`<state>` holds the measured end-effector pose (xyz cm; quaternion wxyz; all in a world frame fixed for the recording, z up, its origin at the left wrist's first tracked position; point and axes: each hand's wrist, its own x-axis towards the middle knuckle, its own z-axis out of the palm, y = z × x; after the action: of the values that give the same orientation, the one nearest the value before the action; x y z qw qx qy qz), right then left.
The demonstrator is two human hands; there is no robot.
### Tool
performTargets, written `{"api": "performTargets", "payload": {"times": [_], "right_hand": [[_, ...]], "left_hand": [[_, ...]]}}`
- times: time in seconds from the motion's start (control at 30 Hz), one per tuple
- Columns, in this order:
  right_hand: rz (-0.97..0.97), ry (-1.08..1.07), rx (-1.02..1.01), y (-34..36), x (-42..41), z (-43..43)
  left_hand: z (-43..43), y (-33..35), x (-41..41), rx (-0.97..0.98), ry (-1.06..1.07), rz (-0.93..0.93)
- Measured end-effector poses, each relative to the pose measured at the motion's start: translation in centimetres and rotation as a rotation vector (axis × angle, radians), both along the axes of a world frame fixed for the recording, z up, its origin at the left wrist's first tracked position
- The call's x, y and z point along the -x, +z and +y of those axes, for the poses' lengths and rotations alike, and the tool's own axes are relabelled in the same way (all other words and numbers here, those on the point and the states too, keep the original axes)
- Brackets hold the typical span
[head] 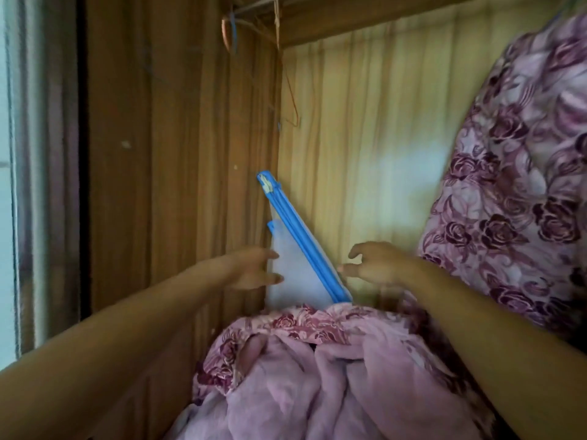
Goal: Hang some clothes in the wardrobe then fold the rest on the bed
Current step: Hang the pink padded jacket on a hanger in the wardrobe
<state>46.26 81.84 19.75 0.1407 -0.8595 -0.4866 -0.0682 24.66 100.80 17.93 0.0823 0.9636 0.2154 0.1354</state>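
Observation:
I look into a wooden wardrobe (178,160). A translucent storage bag with a blue zipper edge (298,249) leans upright against the wardrobe's inner corner. My left hand (251,269) reaches to the bag's left side, fingertips touching or nearly touching it. My right hand (378,263) hovers just right of the zipper, fingers loosely curled and holding nothing. Below the hands lies a bunched pink fleece garment with a rose-print border (305,369). A rose-print garment (521,173) hangs at the right. Empty wire hangers (287,100) hang at the top of the wardrobe.
The wardrobe's pale back panel (368,138) fills the middle. A window frame and grey curtain (41,173) stand at the far left. The hanging rail (254,7) is barely visible at the top.

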Motion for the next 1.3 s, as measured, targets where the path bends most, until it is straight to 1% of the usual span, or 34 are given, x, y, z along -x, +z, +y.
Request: {"api": "performTargets", "payload": {"times": [0.13,0.27,0.37,0.43,0.53,0.6,0.67,0.73,0.77,0.87,0.9,0.93,1.0,1.03,1.1,1.17,1.23,1.3], "right_hand": [[-0.031,0.067,-0.219,6.4,1.5,-1.3],[-0.031,0.145,-0.421,12.6,3.6,-2.8],[-0.078,0.197,-0.579,16.7,5.3,-3.9],[-0.099,0.222,-0.649,18.8,6.3,-4.6],[-0.124,0.235,-0.705,20.1,7.2,-5.0],[-0.132,0.236,-0.717,19.9,7.4,-5.1],[-0.144,0.234,-0.713,19.2,7.5,-5.1],[-0.148,0.231,-0.714,18.5,7.4,-5.2],[-0.149,0.228,-0.713,18.1,7.4,-5.3],[-0.162,0.203,-0.696,17.1,6.8,-5.6],[-0.161,0.195,-0.689,16.8,6.6,-5.6],[-0.158,0.189,-0.685,16.6,6.3,-5.7],[-0.155,0.176,-0.678,16.1,5.7,-6.0],[-0.156,0.167,-0.673,16.0,5.4,-6.1],[-0.162,0.146,-0.662,15.8,5.1,-6.2],[-0.165,0.129,-0.658,15.6,4.8,-6.2],[-0.168,0.117,-0.65,15.5,4.8,-6.1],[-0.171,0.11,-0.639,15.3,4.7,-6.0]], "left_hand": [[-3.6,7.9,2.2,-0.118,-0.017,-0.111],[-6.1,14.7,4.5,-0.231,0.033,-0.222],[-6.8,18.7,6.1,-0.264,0.062,-0.334],[-6.8,20.7,7.0,-0.259,0.086,-0.396],[-6.5,22.6,8.0,-0.201,0.096,-0.583],[-6.4,23.4,8.4,-0.103,0.12,-0.737],[-6.4,24.2,8.9,0.007,0.13,-0.934],[-6.5,25.2,9.5,0.058,0.18,-1.13],[-6.5,25.6,9.9,0.048,0.212,-1.192],[-5.9,26.6,10.8,-0.128,0.349,-1.263],[-5.5,26.9,11.1,-0.166,0.363,-1.315],[-5.1,27.4,11.4,-0.179,0.349,-1.371],[-4.6,28.3,12.0,-0.131,0.221,-1.47],[-4.5,28.8,12.2,-0.071,0.14,-1.498],[-4.5,29.8,12.4,0.066,0.068,-1.478],[-4.8,30.5,12.3,0.165,0.072,-1.371],[-5.8,31.1,11.7,0.29,0.007,-1.273],[-6.6,31.6,10.9,0.351,-0.004,-1.23]]}}
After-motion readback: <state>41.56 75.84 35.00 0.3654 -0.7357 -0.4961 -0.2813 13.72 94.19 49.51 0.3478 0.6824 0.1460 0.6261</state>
